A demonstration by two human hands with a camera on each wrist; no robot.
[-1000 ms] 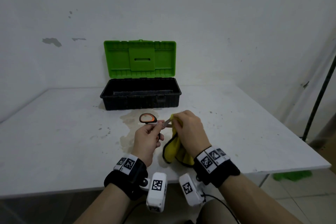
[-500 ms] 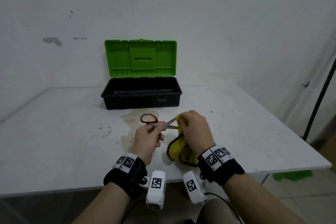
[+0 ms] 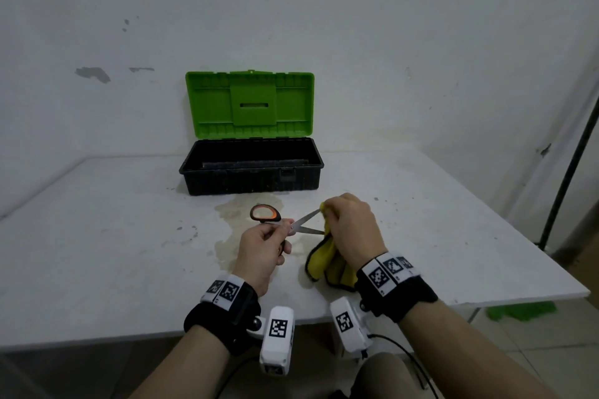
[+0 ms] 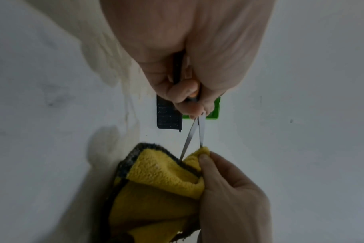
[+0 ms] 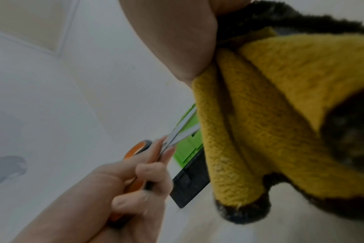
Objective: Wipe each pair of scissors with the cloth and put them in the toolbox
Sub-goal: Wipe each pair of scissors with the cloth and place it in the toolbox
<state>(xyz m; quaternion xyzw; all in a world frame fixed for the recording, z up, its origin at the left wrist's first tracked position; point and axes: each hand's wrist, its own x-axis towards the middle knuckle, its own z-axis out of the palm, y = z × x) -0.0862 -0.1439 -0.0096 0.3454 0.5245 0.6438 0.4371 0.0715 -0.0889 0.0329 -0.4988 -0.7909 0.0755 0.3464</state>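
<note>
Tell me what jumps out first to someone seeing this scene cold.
The bright green lid of the open toolbox stands up against the wall at the far middle of the white table. In front of it the left hand holds orange-handled scissors with the blades spread apart. The right hand pinches a yellow cloth round the tip of one blade.

- The scissors (image 3: pixel 293 223) lie between the left hand's fingers (image 3: pixel 270 232) and the right hand's fingers (image 3: pixel 337 212).
- The cloth (image 3: pixel 319 261) hangs below the right fingers.
- The toolbox (image 3: pixel 251 168) stands on the table (image 3: pixel 97 236) beyond both sets of fingertips.
</note>
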